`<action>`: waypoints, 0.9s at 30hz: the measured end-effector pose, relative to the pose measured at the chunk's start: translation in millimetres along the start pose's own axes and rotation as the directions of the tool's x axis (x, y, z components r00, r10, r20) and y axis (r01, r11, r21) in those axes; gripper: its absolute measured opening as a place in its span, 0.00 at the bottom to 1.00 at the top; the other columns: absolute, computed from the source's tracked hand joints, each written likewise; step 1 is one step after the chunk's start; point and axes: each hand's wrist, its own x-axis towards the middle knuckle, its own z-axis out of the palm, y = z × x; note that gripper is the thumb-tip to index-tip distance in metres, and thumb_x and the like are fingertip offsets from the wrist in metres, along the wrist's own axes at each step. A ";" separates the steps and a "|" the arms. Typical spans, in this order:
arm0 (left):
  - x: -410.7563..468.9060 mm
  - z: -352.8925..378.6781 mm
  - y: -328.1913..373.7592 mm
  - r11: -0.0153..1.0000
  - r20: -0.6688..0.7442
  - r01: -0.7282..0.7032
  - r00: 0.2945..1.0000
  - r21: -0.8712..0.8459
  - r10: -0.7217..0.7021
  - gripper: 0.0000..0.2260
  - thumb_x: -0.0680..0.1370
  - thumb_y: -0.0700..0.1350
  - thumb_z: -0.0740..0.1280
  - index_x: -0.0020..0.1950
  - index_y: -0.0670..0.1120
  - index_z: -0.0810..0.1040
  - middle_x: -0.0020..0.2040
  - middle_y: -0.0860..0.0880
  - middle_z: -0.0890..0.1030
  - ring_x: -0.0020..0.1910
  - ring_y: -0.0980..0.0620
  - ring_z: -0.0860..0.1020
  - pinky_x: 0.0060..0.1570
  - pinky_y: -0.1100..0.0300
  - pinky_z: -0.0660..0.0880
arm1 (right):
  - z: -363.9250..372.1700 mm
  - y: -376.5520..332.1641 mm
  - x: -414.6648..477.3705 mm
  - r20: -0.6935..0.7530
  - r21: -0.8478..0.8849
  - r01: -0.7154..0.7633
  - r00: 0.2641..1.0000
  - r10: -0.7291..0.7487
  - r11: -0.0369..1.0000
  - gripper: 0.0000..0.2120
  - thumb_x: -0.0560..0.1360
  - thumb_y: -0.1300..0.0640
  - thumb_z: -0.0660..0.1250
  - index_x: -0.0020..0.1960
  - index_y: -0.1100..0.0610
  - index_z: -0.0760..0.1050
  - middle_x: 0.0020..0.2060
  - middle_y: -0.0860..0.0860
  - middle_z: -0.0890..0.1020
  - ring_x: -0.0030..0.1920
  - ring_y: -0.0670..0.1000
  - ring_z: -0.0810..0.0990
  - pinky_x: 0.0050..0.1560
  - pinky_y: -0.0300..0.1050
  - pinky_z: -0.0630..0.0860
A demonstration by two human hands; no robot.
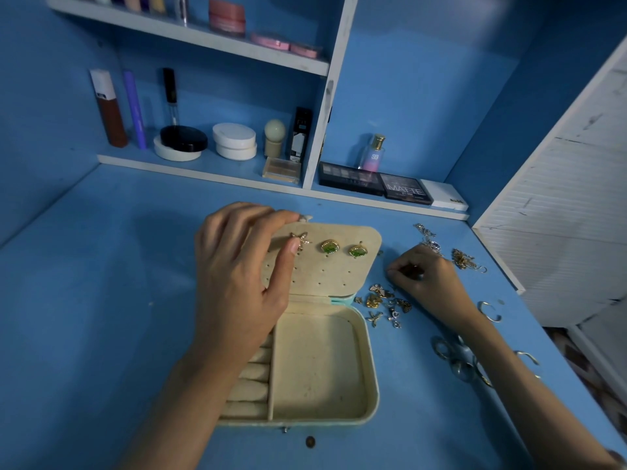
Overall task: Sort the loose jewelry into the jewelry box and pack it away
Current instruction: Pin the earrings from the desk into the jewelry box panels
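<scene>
A cream jewelry box [371, 374] lies open on the blue desk, its lid panel [325, 276] raised and full of small holes. Two green-stone gold earrings [342, 249] sit in the panel. My left hand [244, 276] grips the lid's left edge, its thumb pressing a gold butterfly earring [300, 239] against the panel. My right hand [424, 278] rests on the desk right of the lid, fingers curled over something small that I cannot make out. Loose gold and silver earrings [383, 303] lie between the box and that hand.
Chains [463, 259] and silver rings [454, 361] are scattered along the desk's right side, near its edge. Cosmetics and palettes [376, 181] line the low shelf behind the box. A small dark button-like piece [309, 442] lies in front of the box.
</scene>
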 end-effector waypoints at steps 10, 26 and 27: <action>-0.4 -0.2 -0.7 1.000 0.003 -0.006 1.000 -0.003 0.006 0.10 0.78 0.44 0.64 0.55 0.41 0.80 0.49 0.45 0.80 0.52 0.44 0.75 0.57 0.56 0.65 | -0.3 -3.3 9.6 0.054 -0.122 0.033 0.998 -0.026 0.992 0.02 0.71 0.65 0.70 0.40 0.61 0.80 0.37 0.50 0.76 0.36 0.42 0.73 0.41 0.23 0.67; -1.0 0.1 -0.7 1.000 -0.002 -0.010 1.000 -0.016 0.010 0.10 0.78 0.44 0.64 0.55 0.42 0.80 0.49 0.45 0.80 0.53 0.45 0.74 0.56 0.54 0.66 | 2.6 -1.6 4.7 0.000 -0.039 -0.046 0.999 0.046 0.998 0.01 0.71 0.64 0.71 0.41 0.59 0.81 0.39 0.49 0.77 0.39 0.41 0.74 0.42 0.22 0.66; -1.1 0.1 -0.7 1.000 0.000 -0.010 1.000 -0.015 0.010 0.10 0.78 0.44 0.64 0.55 0.42 0.80 0.49 0.45 0.80 0.53 0.45 0.74 0.56 0.54 0.66 | 2.9 -1.2 5.7 0.005 -0.037 -0.061 0.998 0.062 0.997 0.02 0.72 0.63 0.71 0.41 0.58 0.81 0.39 0.49 0.78 0.39 0.42 0.74 0.42 0.23 0.66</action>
